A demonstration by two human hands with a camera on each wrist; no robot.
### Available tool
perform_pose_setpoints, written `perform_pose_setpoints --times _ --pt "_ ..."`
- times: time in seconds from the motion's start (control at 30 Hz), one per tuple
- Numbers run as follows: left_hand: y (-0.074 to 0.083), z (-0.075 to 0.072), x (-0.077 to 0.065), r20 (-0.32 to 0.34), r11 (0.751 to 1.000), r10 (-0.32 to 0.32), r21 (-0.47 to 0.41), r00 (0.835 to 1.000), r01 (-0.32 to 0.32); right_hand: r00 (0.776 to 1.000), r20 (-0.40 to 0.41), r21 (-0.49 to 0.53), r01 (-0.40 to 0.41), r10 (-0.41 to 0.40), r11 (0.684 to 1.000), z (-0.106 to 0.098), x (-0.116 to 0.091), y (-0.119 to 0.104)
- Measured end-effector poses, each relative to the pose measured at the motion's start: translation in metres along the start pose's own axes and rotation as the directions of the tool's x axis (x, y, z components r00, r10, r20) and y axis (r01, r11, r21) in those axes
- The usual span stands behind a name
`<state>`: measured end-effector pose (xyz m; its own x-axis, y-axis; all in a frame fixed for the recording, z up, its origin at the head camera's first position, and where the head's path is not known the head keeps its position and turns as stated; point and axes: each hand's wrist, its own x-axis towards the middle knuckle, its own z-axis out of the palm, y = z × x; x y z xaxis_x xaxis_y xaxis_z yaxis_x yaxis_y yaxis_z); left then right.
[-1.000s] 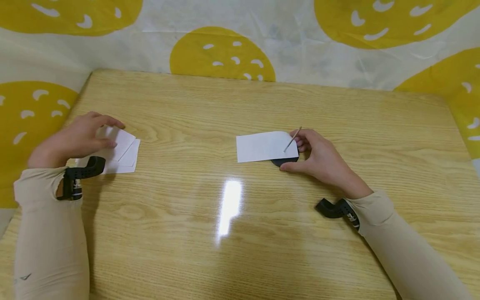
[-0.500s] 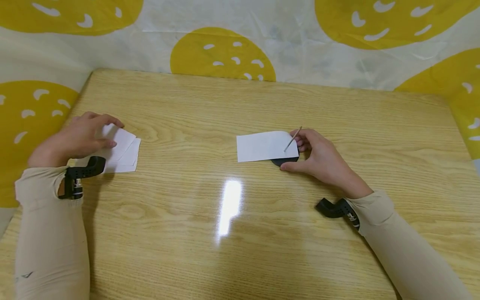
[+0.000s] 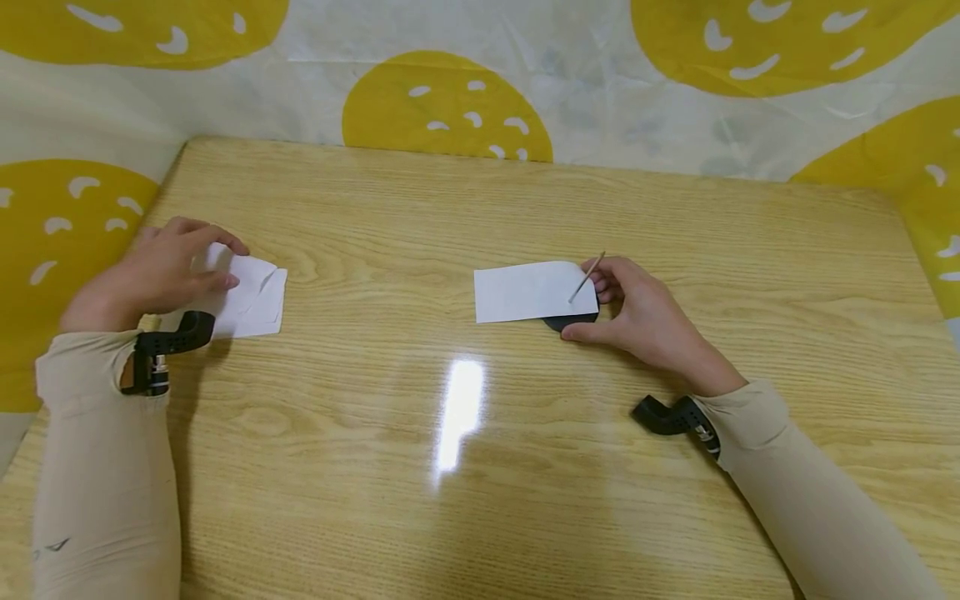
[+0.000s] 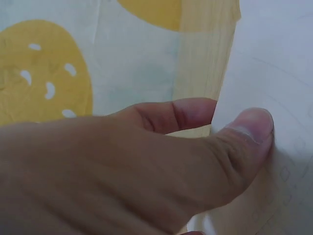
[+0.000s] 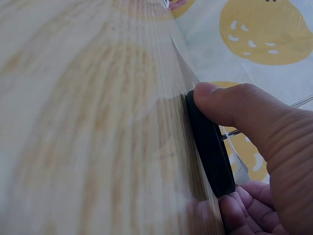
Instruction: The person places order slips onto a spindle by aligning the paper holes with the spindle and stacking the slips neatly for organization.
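Note:
At the left of the table, my left hand pinches white paper slips. Its thumb lies on the paper's face, while a finger goes behind the edge in the left wrist view. Right of centre, my right hand grips the round black base of a bill spike between thumb and fingers. A thin metal spike rises from that base at a slant. One white paper slip is pierced on the spike and covers most of the base, its far right corner curling up.
The wood-grain table spreads between and in front of both hands. Behind it hangs a white cloth with yellow shapes. A black wrist mount sits over the left sleeve's cuff, and another mount is on the right.
My left hand has shifted slightly right and away from me, and the loose slips under it moved the same way. My right hand, the bill spike and the pierced slip stay put.

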<state>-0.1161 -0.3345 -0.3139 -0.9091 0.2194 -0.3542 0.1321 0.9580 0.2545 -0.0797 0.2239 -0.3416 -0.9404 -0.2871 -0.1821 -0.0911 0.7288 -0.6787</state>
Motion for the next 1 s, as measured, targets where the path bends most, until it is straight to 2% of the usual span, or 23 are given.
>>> perform_pose_setpoints --times 0.23,0.37,0.6,0.73,0.87,1.0 --pt "0.0021 0.0024 0.003 -0.05 0.999 0.035 -0.023 0.998 -0.036 1.0 -0.001 0.001 0.0 0.0 1.0 0.0003 0.0002 -0.0001" --pt "0.0025 0.0038 0.0063 -0.068 0.998 0.038 -0.047 0.997 -0.041 1.0 -0.001 0.002 -0.002 0.002 1.0 0.0006 -0.0001 -0.0004" --pt "0.0025 0.0049 0.0094 -0.11 0.999 0.03 -0.037 0.993 -0.034 1.0 0.0 0.003 -0.005 0.005 1.0 0.001 -0.0016 -0.0004" --pt "0.0032 0.0041 0.0089 -0.135 0.999 -0.001 -0.04 0.991 -0.004 1.0 0.0 0.004 -0.002 0.002 1.0 0.0012 -0.0017 -0.0004" --pt "0.0042 0.003 0.0082 -0.135 0.997 -0.056 -0.06 0.989 0.048 1.0 0.002 0.009 -0.005 0.005 1.0 -0.0001 -0.0014 -0.0006" --pt "0.0053 0.0026 0.0077 -0.143 0.994 -0.085 -0.076 0.986 0.075 1.0 0.002 0.016 0.0 0.0 1.0 -0.0005 -0.0008 -0.0004"
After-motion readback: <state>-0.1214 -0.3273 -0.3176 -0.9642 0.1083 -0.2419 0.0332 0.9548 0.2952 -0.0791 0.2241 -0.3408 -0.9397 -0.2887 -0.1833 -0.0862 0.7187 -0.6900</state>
